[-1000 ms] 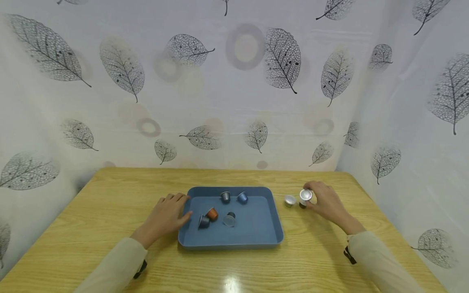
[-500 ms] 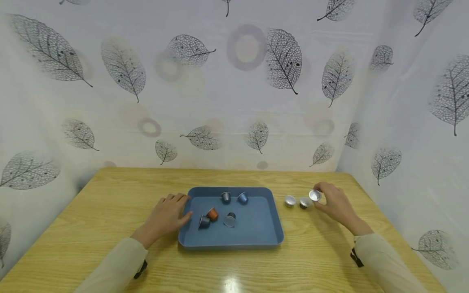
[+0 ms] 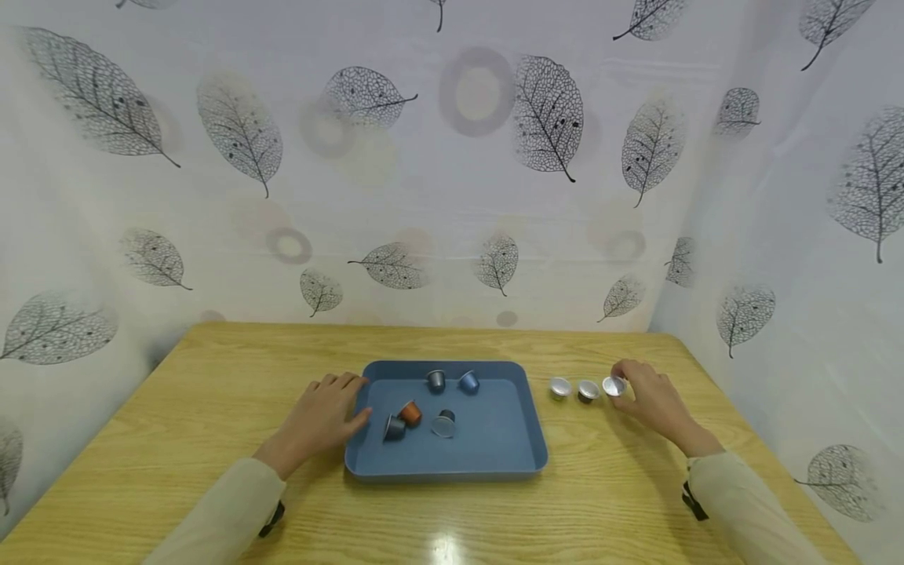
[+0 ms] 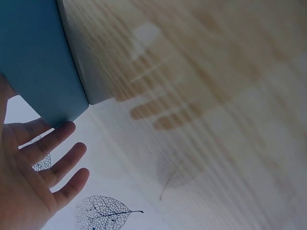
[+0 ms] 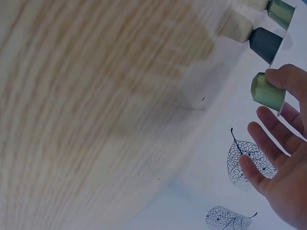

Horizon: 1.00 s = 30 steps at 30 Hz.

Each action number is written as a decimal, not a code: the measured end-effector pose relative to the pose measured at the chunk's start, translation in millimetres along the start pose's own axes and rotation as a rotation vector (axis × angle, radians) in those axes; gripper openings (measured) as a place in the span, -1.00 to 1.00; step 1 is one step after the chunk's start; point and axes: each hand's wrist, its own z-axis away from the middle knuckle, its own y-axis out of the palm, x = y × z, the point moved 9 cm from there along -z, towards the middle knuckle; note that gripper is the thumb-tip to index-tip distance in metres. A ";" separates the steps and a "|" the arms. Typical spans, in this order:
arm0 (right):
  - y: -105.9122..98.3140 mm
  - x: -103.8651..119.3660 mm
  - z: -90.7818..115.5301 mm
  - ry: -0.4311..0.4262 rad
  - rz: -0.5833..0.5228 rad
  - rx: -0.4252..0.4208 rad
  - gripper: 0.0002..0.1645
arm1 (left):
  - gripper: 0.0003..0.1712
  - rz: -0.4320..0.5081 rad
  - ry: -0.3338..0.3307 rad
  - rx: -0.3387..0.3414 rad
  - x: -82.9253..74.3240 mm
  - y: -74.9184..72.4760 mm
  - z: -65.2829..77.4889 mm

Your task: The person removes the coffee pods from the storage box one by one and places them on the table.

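My right hand pinches a green coffee capsule by thumb and fingertips, its silver lid facing up, close over the table at the right end of a row. Left of it stand a dark capsule and another green capsule, both lid up. My left hand rests against the left side of the blue tray, fingers spread loosely near its back corner. Inside the tray lie a dark grey capsule, a blue capsule, an orange capsule and two more dark ones.
The wooden table carries everything. A white curtain printed with leaves hangs behind it and along both sides. The tray's raised rim stands between its capsules and the row on the right.
My right hand has moved right and down, bringing its capsule from above the dark one to beside it, lower over the table. The left hand and tray stay put.
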 end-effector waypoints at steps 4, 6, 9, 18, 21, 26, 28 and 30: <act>2.7 -1.2 1.0 -0.002 0.005 0.013 -0.65 | -0.48 -0.004 0.001 -0.002 0.0 0.5 -0.2; 4.0 -1.6 1.0 -0.005 0.006 0.016 -0.65 | -0.48 -0.009 0.001 -0.003 0.3 1.0 -0.4; 6.4 -2.4 0.9 -0.010 -0.001 0.022 -0.65 | -0.47 -0.016 0.003 -0.005 0.7 1.9 -0.6; 16.1 -6.3 1.7 0.001 0.012 0.070 -0.64 | -0.47 -0.023 0.003 -0.005 2.2 4.6 -1.0; 17.4 -6.0 1.9 0.004 0.018 0.076 -0.66 | -0.47 -0.026 0.007 -0.008 2.3 4.7 -0.9; 16.9 -5.0 2.3 0.010 0.016 0.075 -0.68 | -0.48 -0.031 0.011 -0.015 2.2 3.9 -0.6; 17.1 -5.9 2.5 0.019 0.015 0.077 -0.68 | -0.48 -0.031 0.012 -0.017 2.0 3.6 -0.6; 17.4 -6.9 2.9 0.028 0.017 0.085 -0.68 | -0.48 -0.031 0.013 -0.018 1.6 3.3 -0.5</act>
